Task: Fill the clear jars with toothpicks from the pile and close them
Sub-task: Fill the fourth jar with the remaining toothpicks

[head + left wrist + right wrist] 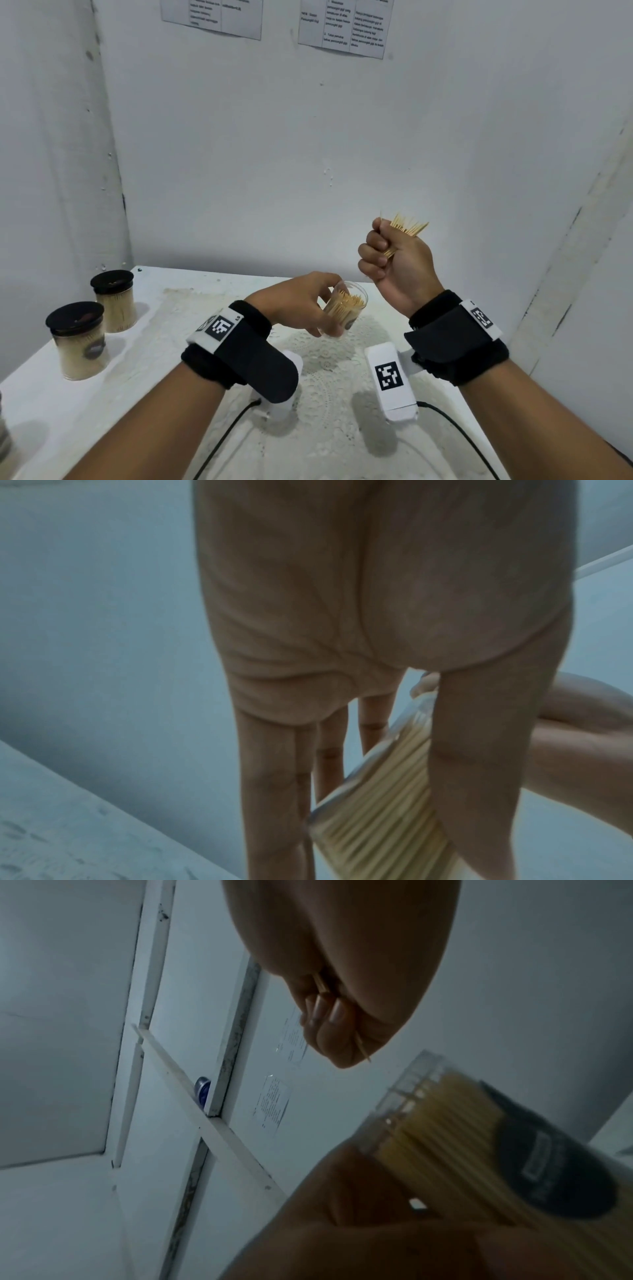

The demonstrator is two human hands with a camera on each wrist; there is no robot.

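— What did your left wrist camera catch?

— Your left hand (359,610) filled most of it, palm toward the lens. Your fingers (270,791) and thumb (479,764) held a clear jar (373,813) between them, tilted and packed with toothpicks (387,821).

— Anything else?

— Part of your other arm (582,745) showed at the right, and a pale table (68,831) edge lower left. All rather blurred.

Left hand (301,301) low, fingers curled in a grip; right hand (394,257) raised, fisted, palm inward.
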